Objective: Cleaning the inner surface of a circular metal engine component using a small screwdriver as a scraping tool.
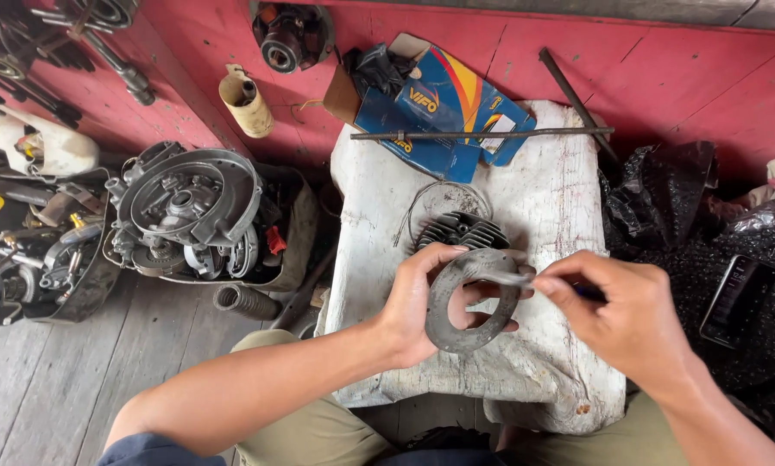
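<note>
My left hand (418, 302) holds a flat grey ring-shaped gasket (472, 299) upright over a white block (560, 198), fingers through its centre hole. My right hand (616, 315) pinches a thin tool (508, 278) with a dark handle, its pale tip resting on the gasket's upper edge. Just behind the gasket lies a dark finned engine cylinder (461, 230) with a thin wire loop (439, 194) around it.
A blue cardboard box (444, 108) and a long metal rod (482, 134) lie at the block's far end. An engine casing (189, 207) and loose parts sit in a tray at left. Black plastic bags (664, 198) and a phone (731, 298) are at right. A red wall is behind.
</note>
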